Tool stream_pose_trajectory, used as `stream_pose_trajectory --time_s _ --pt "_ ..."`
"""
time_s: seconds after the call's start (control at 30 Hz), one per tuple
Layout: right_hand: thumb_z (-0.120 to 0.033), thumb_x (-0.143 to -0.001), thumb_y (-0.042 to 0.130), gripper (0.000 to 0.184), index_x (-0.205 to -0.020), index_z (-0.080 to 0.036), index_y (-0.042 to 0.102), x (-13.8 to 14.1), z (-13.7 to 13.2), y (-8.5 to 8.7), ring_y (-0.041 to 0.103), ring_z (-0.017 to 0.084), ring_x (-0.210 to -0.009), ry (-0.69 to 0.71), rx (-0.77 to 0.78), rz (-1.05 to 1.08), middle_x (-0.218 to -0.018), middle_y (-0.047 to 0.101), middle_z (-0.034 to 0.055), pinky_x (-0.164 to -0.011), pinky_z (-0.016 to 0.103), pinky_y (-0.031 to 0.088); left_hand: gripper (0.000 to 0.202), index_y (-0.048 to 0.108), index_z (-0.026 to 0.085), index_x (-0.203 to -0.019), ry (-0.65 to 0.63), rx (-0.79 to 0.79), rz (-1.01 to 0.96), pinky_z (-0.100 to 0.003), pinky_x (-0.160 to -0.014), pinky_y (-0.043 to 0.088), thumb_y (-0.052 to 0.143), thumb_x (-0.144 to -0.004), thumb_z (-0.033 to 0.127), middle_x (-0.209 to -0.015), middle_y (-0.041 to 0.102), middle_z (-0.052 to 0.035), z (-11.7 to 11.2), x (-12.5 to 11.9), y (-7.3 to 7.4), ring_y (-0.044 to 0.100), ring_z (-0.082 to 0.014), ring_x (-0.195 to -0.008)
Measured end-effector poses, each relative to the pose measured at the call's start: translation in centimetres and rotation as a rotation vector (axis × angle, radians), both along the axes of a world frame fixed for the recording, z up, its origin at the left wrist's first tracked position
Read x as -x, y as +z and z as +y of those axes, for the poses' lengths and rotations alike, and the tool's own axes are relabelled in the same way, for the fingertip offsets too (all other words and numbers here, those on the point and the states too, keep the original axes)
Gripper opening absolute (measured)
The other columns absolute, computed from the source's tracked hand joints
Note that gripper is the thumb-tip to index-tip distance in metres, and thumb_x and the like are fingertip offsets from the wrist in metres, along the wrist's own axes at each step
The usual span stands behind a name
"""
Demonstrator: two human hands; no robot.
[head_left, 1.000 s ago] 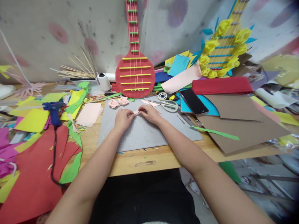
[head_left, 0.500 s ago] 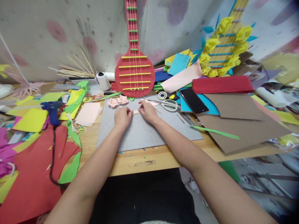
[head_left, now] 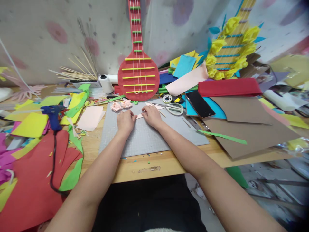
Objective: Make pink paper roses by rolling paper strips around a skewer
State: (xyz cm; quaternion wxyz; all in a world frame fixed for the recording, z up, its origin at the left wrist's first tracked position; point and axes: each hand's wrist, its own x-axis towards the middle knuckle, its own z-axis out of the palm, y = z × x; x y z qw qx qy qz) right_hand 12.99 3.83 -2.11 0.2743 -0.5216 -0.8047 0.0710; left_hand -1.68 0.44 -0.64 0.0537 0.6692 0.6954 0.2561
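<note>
Between my two hands a narrow pale pink paper strip (head_left: 139, 116) is held low over the grey cutting mat (head_left: 145, 138). My left hand (head_left: 126, 121) pinches its left end, fingers closed. My right hand (head_left: 151, 115) has the other end, with fingers curled over it; the fingertips partly hide the paper. Just beyond my left hand lie two pink paper flowers, one at the left (head_left: 116, 106) and one beside it (head_left: 126, 103). Behind my right hand are scissors (head_left: 174, 109) and a thin stick (head_left: 162, 113).
A red paper lute (head_left: 138, 77) stands upright behind the mat. To the left lie a blue glue gun (head_left: 53, 117), pink paper sheets (head_left: 91, 118) and red paper (head_left: 36, 180). A phone (head_left: 200, 103), brown card (head_left: 248, 138) and a green strip (head_left: 222, 137) lie right.
Both hands keep their hold on the strip in nearly the same place. The whole view has shifted very slightly.
</note>
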Motion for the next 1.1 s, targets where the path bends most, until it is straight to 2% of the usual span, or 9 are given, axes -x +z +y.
stream_pose_trajectory --time_s 0.33,0.47,0.73,0.83,0.97,1.1 --pt "-0.031 -0.079 0.054 0.019 -0.092 -0.018 0.060 -0.1 -0.1 0.4 0.045 0.022 -0.096 -0.049 0.107 -0.020 -0.093 0.055 0.0089 -0.087 0.034 0.034 0.021 0.062 0.020 -0.085 0.018 0.063 0.043 -0.036 -0.078 0.035 0.057 -0.075 0.037 -0.075 0.064 -0.0053 -0.2 0.5 0.6 0.054 -0.0246 -0.087" --pt "-0.029 -0.079 0.054 0.015 -0.087 -0.018 0.059 -0.3 -0.1 0.7 0.044 0.022 -0.097 -0.004 0.105 -0.041 -0.094 0.055 0.0092 -0.087 0.034 0.034 0.021 0.063 0.020 -0.083 -0.007 0.059 0.039 -0.036 -0.078 0.036 0.058 -0.074 0.038 -0.074 0.062 -0.0056 0.0 1.0 0.5 0.053 -0.0252 -0.088" --pt "-0.020 -0.078 0.053 0.015 -0.091 -0.017 0.058 -0.3 -0.5 1.2 0.048 0.018 -0.086 0.135 0.176 -0.012 -0.086 0.058 0.0054 -0.081 0.032 0.035 0.016 0.064 0.018 -0.078 -0.071 0.018 0.033 -0.039 -0.084 0.035 0.054 -0.074 0.031 -0.095 0.060 -0.0111 -0.2 1.2 -0.3 0.047 -0.0278 -0.099" --pt "-0.021 -0.078 0.054 0.011 -0.086 -0.017 0.061 -0.5 -0.5 1.3 0.048 0.018 -0.086 0.161 0.184 -0.015 -0.085 0.057 0.0057 -0.082 0.031 0.035 0.014 0.062 0.018 -0.076 -0.103 0.008 0.002 -0.039 -0.083 0.036 0.053 -0.074 0.029 -0.091 0.061 -0.0099 -0.2 1.2 -0.4 0.049 -0.0263 -0.095" --pt "-0.021 -0.075 0.057 0.007 -0.079 -0.016 0.060 -0.8 -0.4 1.1 0.048 0.017 -0.087 0.217 0.160 0.022 -0.084 0.057 0.0056 -0.083 0.030 0.035 0.010 0.059 0.019 -0.075 -0.158 -0.005 -0.085 -0.036 -0.076 0.037 0.053 -0.074 0.026 -0.077 0.062 -0.0053 -0.1 1.4 -0.3 0.053 -0.0210 -0.079" --pt "-0.018 -0.075 0.054 0.004 -0.077 -0.017 0.057 -1.0 -0.4 1.0 0.050 0.015 -0.078 0.234 0.182 0.147 -0.079 0.059 0.0027 -0.073 0.027 0.037 0.008 0.056 0.019 -0.076 -0.185 -0.043 -0.236 -0.031 -0.070 0.039 0.051 -0.075 0.025 -0.077 0.062 -0.0039 -0.1 1.7 0.0 0.054 -0.0176 -0.074"
